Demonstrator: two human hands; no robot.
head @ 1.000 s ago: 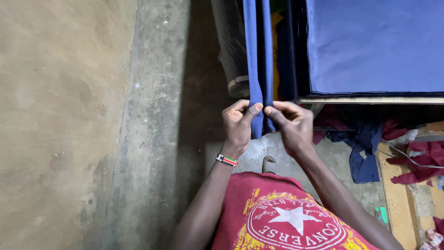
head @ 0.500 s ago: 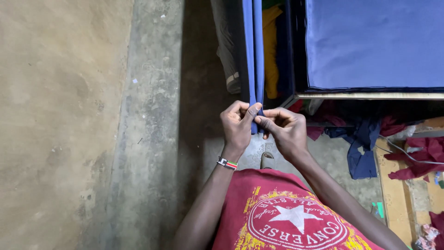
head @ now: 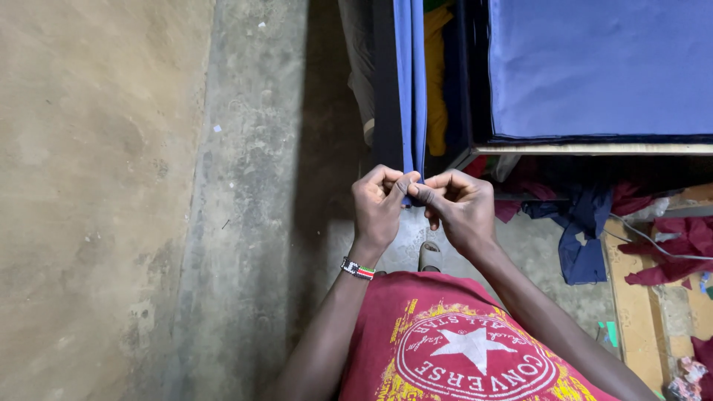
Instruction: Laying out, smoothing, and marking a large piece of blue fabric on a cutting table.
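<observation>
Below the hanging cloth, center frame, both hands meet at the bottom end of a blue fabric strip (head: 409, 89). Left hand (head: 380, 204): grip closed, thumb and forefinger pinching the strip's lower edge. Right hand (head: 459, 206): grip closed too, fingertips (head: 417, 193) pressed against the same edge, touching the left thumb. How much fabric sits inside each pinch cannot be told; the fingers cover it.

Strip runs straight up from the hands to the top of frame, narrow, folded or doubled lengthwise, hanging just beside a dark panel (head: 385, 82) on its left. Yellow fabric (head: 435, 82) hangs right behind the strip. Beaded wristband (head: 358, 269) on the left wrist. Person wears a red shirt (head: 460, 349) with a yellow and white round print.

Upper right: tabletop (head: 594, 148) covered by a flat blue cloth (head: 601, 67). Under it, heaps of red and blue fabric scraps (head: 587, 230) on the floor, well apart from the hands. One shoe (head: 430, 256) visible just below the hands. Bare concrete floor (head: 111, 186) fills the left side.
</observation>
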